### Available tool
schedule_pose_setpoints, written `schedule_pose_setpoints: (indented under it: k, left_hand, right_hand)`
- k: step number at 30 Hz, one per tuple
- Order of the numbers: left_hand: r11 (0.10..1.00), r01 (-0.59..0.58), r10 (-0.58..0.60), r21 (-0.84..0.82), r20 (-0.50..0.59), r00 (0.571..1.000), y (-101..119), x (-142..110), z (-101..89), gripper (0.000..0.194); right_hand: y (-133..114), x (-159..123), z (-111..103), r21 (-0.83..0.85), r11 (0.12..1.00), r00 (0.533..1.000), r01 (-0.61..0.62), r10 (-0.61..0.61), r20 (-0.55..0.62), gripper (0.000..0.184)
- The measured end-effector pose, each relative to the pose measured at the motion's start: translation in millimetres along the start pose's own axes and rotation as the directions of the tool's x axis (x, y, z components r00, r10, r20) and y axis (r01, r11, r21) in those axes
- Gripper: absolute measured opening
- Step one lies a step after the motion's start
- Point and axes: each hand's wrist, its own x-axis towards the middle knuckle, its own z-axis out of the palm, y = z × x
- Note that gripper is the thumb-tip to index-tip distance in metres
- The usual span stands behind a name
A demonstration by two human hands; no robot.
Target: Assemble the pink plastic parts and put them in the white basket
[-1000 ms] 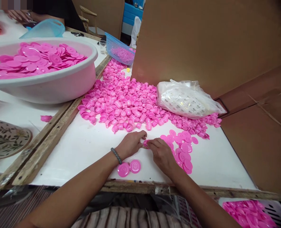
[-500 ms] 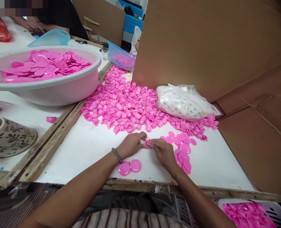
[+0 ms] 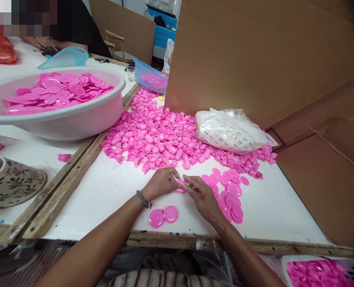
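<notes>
My left hand [image 3: 160, 183] and my right hand [image 3: 202, 196] meet over the white table [image 3: 105, 191], both pinching one small pink plastic piece [image 3: 180, 185] between their fingertips. A beaded bracelet sits on my left wrist. Two pink discs [image 3: 163, 216] lie flat just in front of my left hand. Several more pink discs [image 3: 232, 191] are spread to the right of my right hand. A big heap of small pink cups [image 3: 159, 135] covers the table beyond both hands.
A pink basin [image 3: 75, 115] full of pink discs stands at the left, beside a patterned mug [image 3: 12, 181]. A clear plastic bag [image 3: 231, 131] lies against a cardboard wall [image 3: 269, 59]. A blue basket [image 3: 150, 75] stands behind. Another person sits at the far left. A crate of pink discs [image 3: 320, 273] is below right.
Both hands have shifted slightly left and nearer to me, still joined on the pink piece. The camera has tilted, so the scene sits a bit lower.
</notes>
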Motion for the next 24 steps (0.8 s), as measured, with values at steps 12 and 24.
schedule_pose_setpoints:
  k: [12,24]
  left_hand:
    - [0.975,0.215,-0.215,-0.061,0.016,0.977,4.6,5.0,0.7,0.024]
    - [0.988,0.104,-0.094,-0.113,0.091,0.991,4.1,0.6,-4.7,0.043]
  right_hand:
    - [-6.0,18.5,2.0,-0.275,0.943,0.975,0.189,-0.148,0.166,0.017]
    - [-7.7,6.4,3.7,-0.359,0.932,0.998,0.058,-0.042,0.052,0.029]
